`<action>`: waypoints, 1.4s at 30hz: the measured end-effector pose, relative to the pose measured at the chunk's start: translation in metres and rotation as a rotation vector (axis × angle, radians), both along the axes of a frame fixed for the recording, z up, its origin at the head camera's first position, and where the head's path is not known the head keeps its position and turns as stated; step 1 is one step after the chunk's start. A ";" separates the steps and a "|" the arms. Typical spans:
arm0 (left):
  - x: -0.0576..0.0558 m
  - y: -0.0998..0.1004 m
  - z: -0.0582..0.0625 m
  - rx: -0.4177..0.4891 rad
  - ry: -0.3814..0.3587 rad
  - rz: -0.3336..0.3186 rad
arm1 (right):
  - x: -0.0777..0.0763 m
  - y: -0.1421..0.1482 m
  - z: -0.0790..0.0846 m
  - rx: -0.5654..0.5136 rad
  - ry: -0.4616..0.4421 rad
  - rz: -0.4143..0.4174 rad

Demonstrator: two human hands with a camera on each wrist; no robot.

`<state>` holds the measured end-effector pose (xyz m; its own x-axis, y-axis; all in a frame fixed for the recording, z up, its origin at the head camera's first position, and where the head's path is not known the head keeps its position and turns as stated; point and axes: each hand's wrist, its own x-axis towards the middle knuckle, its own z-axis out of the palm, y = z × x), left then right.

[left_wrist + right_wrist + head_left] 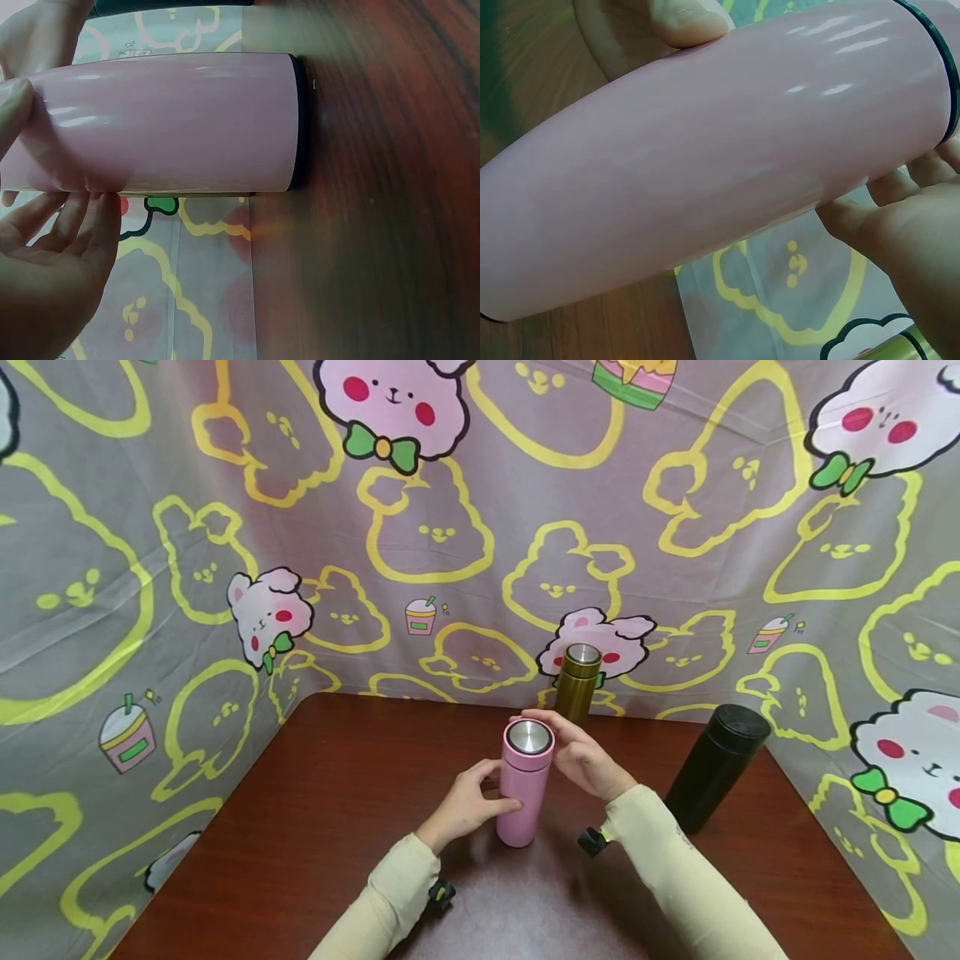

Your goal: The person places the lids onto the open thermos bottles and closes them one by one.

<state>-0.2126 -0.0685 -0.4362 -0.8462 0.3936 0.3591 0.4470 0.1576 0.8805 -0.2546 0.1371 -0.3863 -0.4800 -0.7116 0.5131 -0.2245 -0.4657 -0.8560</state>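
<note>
A pink thermos (521,802) with a steel-topped lid (530,737) is upright at the middle of the table, between the two hands. My left hand (468,802) grips its body from the left, thumb across the front and fingers behind, as the left wrist view shows the thumb on the pink body (195,124). At the top right, my right hand (581,756) curves round the back of the lid, its fingers partly hidden there. In the right wrist view the right hand (907,225) reaches under the dark ring at the lid's lower edge.
Behind the right hand stands a gold thermos (576,689), its lower part partly hidden. A larger black thermos (716,768) is on the right, beyond the right forearm. The dark red wooden table (300,827) is bordered by a hanging cartoon-print cloth (450,602).
</note>
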 end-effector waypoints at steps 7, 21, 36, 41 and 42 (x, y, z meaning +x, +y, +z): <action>-0.012 0.000 -0.020 -0.027 -0.016 0.024 | -0.006 -0.003 0.001 -0.004 0.010 0.055; 0.009 -0.001 0.011 -0.063 0.016 0.036 | -0.013 -0.003 0.002 0.031 -0.022 0.118; -0.007 0.000 -0.013 -0.037 -0.016 0.038 | -0.007 0.006 0.003 0.135 -0.032 -0.077; 0.004 0.000 0.004 -0.040 -0.014 0.034 | -0.004 0.007 0.003 0.163 -0.042 -0.147; 0.005 0.000 0.006 -0.036 -0.012 0.031 | -0.004 0.007 0.003 0.163 -0.044 -0.155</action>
<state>-0.2080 -0.0682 -0.4303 -0.8625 0.3793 0.3349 0.4308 0.2033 0.8793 -0.2582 0.1444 -0.3837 -0.6090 -0.6997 0.3734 -0.2437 -0.2830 -0.9277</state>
